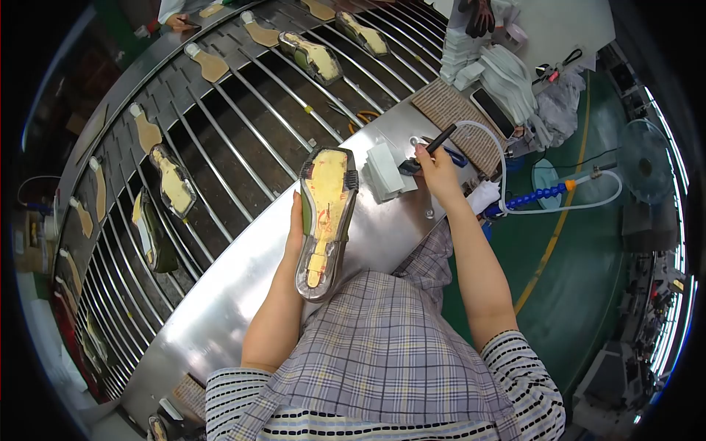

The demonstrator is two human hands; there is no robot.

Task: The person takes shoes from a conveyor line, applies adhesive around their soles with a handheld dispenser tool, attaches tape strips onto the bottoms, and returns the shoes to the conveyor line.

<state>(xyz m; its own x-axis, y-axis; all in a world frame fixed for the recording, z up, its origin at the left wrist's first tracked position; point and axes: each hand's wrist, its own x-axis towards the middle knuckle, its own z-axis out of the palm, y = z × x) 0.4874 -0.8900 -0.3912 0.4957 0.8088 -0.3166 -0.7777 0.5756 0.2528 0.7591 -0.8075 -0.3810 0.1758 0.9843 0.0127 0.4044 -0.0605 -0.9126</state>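
Grey plaid apron fabric [390, 331] lies nearest; past it, your left hand [294, 229] grips the dark green-and-black shoe [329, 202] by its side, yellow underside up, over the shiny metal table [250, 275]. Your right hand [439, 175] pinches a black brush [442, 138] with a clear hose [501, 151], near pale grey blocks [386, 172]. Beyond, more shoes [312, 57] lie on metal rods [254, 95].

1 yellow line [548, 253] crosses the green floor [585, 272], with what looks like a fan [644, 163] nearby.
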